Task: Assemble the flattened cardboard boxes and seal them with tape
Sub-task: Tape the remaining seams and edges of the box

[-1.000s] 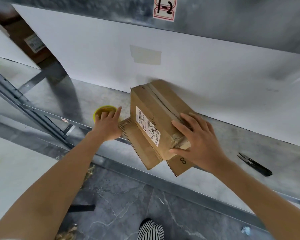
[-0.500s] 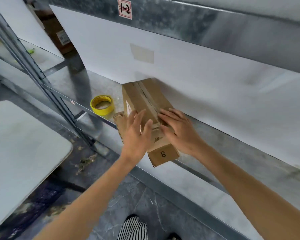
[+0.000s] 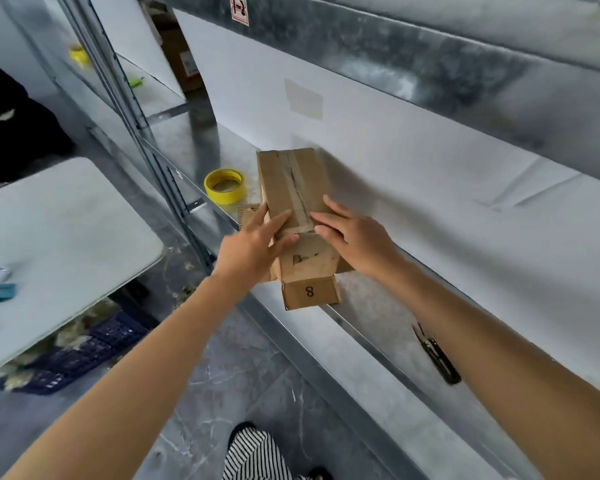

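Galvanised shelf (image 3: 371, 329) is running across in front of me, with a white backing board (image 3: 413, 161) standing behind it.

Head view: the cardboard box (image 3: 291, 178) is sitting on the shelf, lying lengthwise away from me, with its near end at the shelf's front edge. A strip of tape (image 3: 297, 192) is running down the top seam. The end flap marked 8 (image 3: 310, 292) is sticking out toward me, not folded in.

My left hand (image 3: 253, 247) is pressing the box's near left corner, with the fingers straight and slightly spread over the top edge and the thumb lying on the end face. My right hand (image 3: 357, 237) is resting flat on the top right side, fingers straight and close together, tips touching the tape.

A yellow tape roll (image 3: 225, 186) is lying just left of the box. Black snips (image 3: 437, 356) are lying on the shelf, well apart to the right. A white table (image 3: 56, 237) is standing at far left.
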